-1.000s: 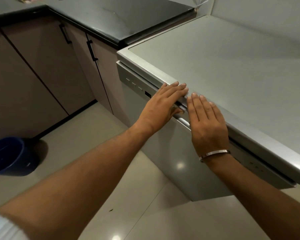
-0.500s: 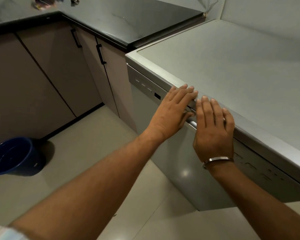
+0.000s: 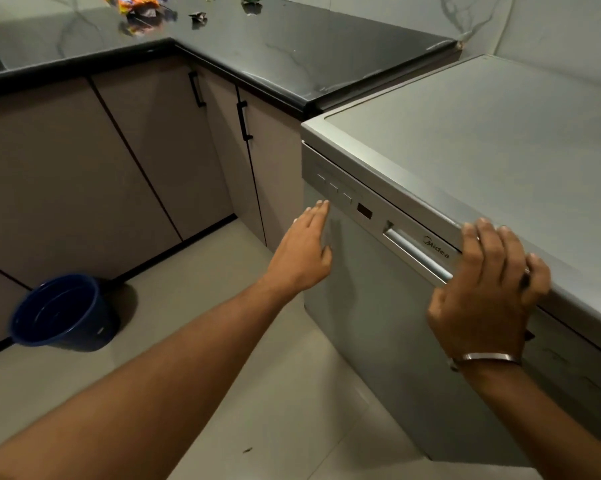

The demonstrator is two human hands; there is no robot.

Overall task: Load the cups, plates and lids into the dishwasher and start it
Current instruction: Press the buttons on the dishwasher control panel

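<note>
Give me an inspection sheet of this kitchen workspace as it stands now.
Surface: glossy black stone countertop, mostly bare.
Job's things: silver freestanding dishwasher, door shut; button panel and bar handle exposed; no cups, plates or lids seen.
Clutter: orange crumpled wrapper and small scraps on the countertop.
Grippers: left hand open, fingertips just below the buttons; right hand resting on the dishwasher's top front edge, holding nothing.
Cables: nothing seen.
Surroundings: dark blue plastic bucket on the beige tiled floor; beige cabinet doors.

Dishwasher (image 3: 378,323) right side cut off; right hand (image 3: 482,292) blurred.
</note>
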